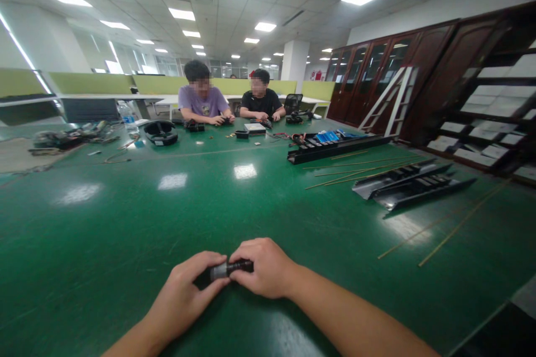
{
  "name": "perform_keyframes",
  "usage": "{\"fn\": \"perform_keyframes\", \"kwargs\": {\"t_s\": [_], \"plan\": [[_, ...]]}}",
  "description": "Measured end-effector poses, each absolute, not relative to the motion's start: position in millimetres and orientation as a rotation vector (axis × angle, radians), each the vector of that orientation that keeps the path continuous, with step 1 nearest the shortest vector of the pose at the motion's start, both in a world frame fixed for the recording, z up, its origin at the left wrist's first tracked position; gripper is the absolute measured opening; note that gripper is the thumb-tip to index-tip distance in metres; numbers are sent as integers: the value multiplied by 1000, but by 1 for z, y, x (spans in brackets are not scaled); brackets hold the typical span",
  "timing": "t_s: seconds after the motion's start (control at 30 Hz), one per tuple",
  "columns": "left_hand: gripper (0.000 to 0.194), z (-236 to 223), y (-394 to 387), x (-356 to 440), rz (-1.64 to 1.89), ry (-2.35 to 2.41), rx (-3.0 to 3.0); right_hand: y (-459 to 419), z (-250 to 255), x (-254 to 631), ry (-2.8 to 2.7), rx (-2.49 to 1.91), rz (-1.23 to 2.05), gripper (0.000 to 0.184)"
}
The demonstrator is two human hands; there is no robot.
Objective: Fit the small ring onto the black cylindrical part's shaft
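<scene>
Head view: black-and-grey cylinder (221, 271).

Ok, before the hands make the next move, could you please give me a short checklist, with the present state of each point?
1. Left hand has hold of the greyish part of the dark cylinder: ok.
2. Right hand has hold of its black part: ok.
3. Cylinder is one piece, not two: cannot tell, fingers cover much of it.
4. Thin rods lie apart from both hands: ok, off to the right.
5. Other people's hands are apart: ok, across the table.
</scene>
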State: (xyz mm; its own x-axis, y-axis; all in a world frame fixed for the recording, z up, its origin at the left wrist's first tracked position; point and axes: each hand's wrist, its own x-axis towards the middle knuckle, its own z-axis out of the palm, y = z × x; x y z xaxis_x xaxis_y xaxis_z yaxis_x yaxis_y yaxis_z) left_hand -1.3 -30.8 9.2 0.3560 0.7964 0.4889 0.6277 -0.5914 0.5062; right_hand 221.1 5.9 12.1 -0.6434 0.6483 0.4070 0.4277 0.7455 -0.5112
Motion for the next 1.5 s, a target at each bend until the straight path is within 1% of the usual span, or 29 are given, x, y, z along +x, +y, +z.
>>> {"fn": "perform_keyframes", "kwargs": {"t_s": [0.97,1.5], "plan": [[26,10,-31,-1,1030,1315,2403,6,15,223,-2399,-862,488,21],[26,8,-30,-1,1064,1303,2429,7,13,224,-2350,-857,520,16]]}}
